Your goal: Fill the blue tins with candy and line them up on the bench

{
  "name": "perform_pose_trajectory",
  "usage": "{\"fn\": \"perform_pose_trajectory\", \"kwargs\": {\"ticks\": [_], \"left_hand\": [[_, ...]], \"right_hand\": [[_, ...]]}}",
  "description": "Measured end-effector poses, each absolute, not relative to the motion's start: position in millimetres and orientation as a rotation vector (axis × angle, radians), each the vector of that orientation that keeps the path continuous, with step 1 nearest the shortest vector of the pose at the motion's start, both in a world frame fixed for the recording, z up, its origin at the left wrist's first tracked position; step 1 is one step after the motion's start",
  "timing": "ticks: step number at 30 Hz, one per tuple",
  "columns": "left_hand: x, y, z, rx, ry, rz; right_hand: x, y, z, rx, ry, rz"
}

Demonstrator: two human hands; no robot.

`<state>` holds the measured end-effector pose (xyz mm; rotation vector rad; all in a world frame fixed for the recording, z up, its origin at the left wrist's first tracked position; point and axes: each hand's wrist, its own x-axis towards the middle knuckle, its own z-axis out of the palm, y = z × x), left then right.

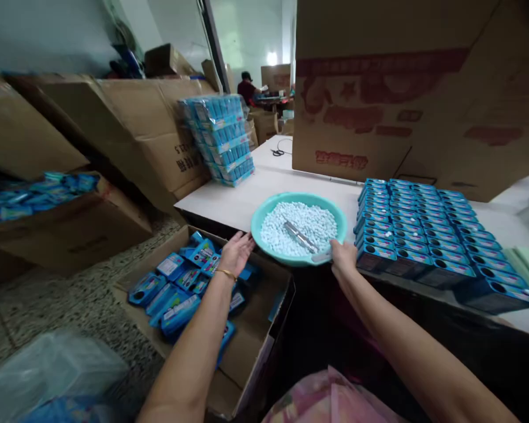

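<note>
A turquoise plastic basin (256, 226) full of small pale-blue pellets (286, 226) is at the front edge of the white table. Lying on the pellets is a narrow metal tool (300, 237), its kind unclear. My right hand (344, 256) grips the basin's rim at the front right, fingers partly hidden. At the left rim, my left hand (236, 255) supports the basin with its fingertips against the side. Right of the basin stand rows of upright blue boxes (417, 226), a few with pale pellets on top. Below my left arm, a carton (264, 346) holds blue packs (180, 311).
A wrapped stack of blue packs (223, 141) stands on the table (268, 170) at the back left, with black scissors (280, 151) beyond. One large carton (379, 100) blocks the back right. Another carton of blue packs (70, 229) sits left. A person (247, 89) is far behind.
</note>
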<state>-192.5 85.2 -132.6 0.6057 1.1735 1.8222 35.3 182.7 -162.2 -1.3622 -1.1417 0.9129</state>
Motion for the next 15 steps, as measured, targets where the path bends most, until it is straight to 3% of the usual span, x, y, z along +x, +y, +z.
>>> {"fn": "perform_pose_trajectory", "kwargs": {"ticks": [5,11,15], "left_hand": [[-166,57,-169,1.148,1.647,1.48],[-104,20,-233,1.692,1.979,0.696],[-104,9,-243,1.612,2.038,0.755]], "right_hand": [[9,212,-157,-1.201,-1.784,1.079],[54,209,-209,-1.226,-2.567,0.266],[70,206,-236,-1.175,-2.613,0.019]]}}
